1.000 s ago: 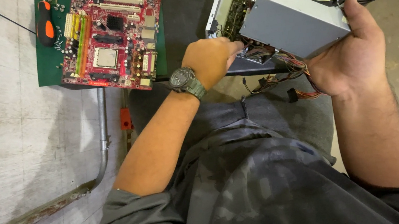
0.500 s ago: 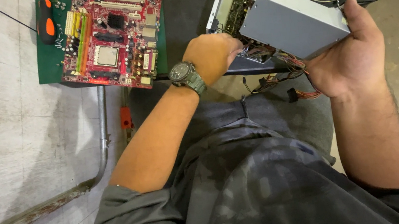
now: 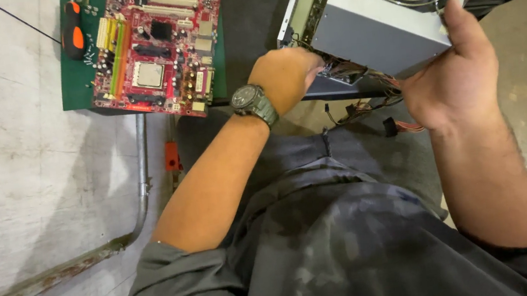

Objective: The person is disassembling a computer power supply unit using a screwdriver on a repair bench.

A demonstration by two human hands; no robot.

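1. Two hands are on one thing here: the grey power supply unit (image 3: 387, 18), a boxy metal block with a round fan grille on top, held up above the open computer case (image 3: 305, 17) and in front of your lap.
2. Your right hand (image 3: 451, 80) is closed on the unit's near corner, thumb laid up along the side, palm under the edge.
3. Your left hand (image 3: 285, 76) is curled at the underside where the cable bundle (image 3: 370, 99) comes out; whether its fingers pinch a wire or plug I cannot tell, as they are hidden.
4. Judge the unit heavy for its size, rigid and smooth-sided, so it may slip in a one-corner hold; take it across two opposite flat faces and keep fingers off the grille.
5. The wires look soft and snag-prone; pulling on them rather than the plugs risks damage.
6. Well to the left, a red motherboard (image 3: 156, 44) lies on a green mat (image 3: 75, 90), with an orange-and-black screwdriver (image 3: 73, 34) beside it.
7. A watch (image 3: 253, 103) sits on your left wrist.
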